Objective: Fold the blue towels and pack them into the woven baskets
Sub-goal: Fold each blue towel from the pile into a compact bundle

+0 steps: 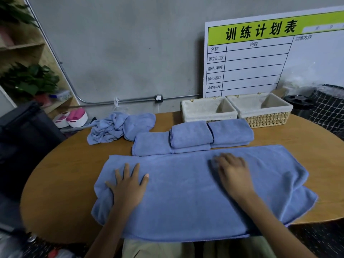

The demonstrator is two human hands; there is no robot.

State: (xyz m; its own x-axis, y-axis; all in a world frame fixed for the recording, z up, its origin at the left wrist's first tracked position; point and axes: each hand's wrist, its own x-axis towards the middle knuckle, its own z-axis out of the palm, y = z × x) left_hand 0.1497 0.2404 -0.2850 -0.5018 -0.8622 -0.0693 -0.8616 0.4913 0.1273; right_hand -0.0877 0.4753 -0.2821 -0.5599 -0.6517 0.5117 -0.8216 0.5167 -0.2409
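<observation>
The left hand (128, 185) lies flat with fingers spread on the left part of a large blue towel (186, 192), gripping nothing. The right hand (232, 172) presses palm-down on the towel right of centre, fingers fairly straight though blurred, also holding nothing. The towel is spread across the lower middle of the frame on a round wooden table (65, 183), its near edge hanging over the table's rim. Just above it sit folded blue towels (191, 135) in low stacks side by side. A crumpled blue towel (115, 127) lies to their upper left. Two lined woven baskets (260, 108) stand side by side behind the stacks, at centre right, before a white schedule board (260, 58).
</observation>
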